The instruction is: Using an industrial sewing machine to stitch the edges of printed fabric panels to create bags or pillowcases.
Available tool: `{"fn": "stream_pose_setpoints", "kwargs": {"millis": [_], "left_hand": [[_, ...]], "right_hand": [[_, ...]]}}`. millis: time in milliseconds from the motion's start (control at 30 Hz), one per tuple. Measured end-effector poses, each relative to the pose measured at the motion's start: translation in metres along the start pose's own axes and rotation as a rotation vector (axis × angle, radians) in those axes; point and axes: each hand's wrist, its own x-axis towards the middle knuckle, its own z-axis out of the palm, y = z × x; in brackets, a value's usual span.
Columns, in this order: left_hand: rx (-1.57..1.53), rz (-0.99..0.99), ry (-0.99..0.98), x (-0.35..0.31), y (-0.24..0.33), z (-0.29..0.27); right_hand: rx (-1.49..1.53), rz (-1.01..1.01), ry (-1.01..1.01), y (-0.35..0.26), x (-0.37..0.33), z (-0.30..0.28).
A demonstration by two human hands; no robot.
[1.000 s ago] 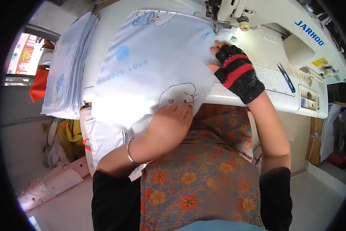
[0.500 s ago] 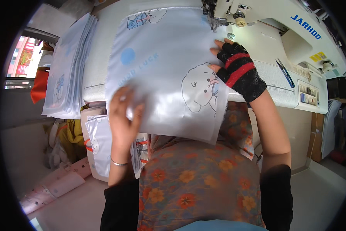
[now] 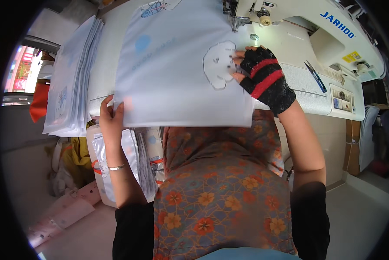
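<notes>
A pale, shiny printed fabric sheet (image 3: 172, 97) with a cartoon dog and blue print lies across the sewing machine table, its near edge in front of my body. At its lower left edge my left hand (image 3: 112, 116) has the sheet pinched between thumb and fingers. My right hand (image 3: 266, 78), in a black fingerless glove with red stripes, rests on the right side of the sheet with fingers stretched out, over the dog print. Just beyond that hand is the sewing machine's presser foot (image 3: 235, 25), at the sheet's far right edge.
The machine body (image 3: 307, 17) arches over the right side. Dark-handled thread snips (image 3: 315, 77) lie on the table (image 3: 300, 84) near a small parts tray (image 3: 342, 99). A stack of similar sheets (image 3: 71, 78) hangs at the left; more folded pieces (image 3: 138, 160) lie below the table.
My left hand has moved left and down to the sheet's edge and gripped it. The sheet's near edge now lies straighter and farther from me. My right hand stays on the sheet.
</notes>
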Motion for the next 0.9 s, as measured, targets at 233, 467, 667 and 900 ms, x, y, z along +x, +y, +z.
{"fn": "stream_pose_setpoints", "kwargs": {"millis": [233, 467, 667, 900], "left_hand": [[0.284, 0.096, -0.061, 0.05, 0.026, 0.015], [0.334, 0.179, -0.023, 0.099, 0.032, 0.042], [0.371, 0.277, 0.006, 0.146, 0.035, 0.066], [0.45, 0.329, 0.051, 0.177, 0.038, 0.083]], "right_hand": [[-0.046, 0.02, 0.002, -0.004, 0.001, -0.005], [-0.062, 0.02, 0.025, -0.002, 0.002, -0.004], [-0.067, 0.023, 0.011, 0.006, 0.009, 0.004], [-0.122, 0.066, -0.059, 0.017, 0.017, 0.015]]}}
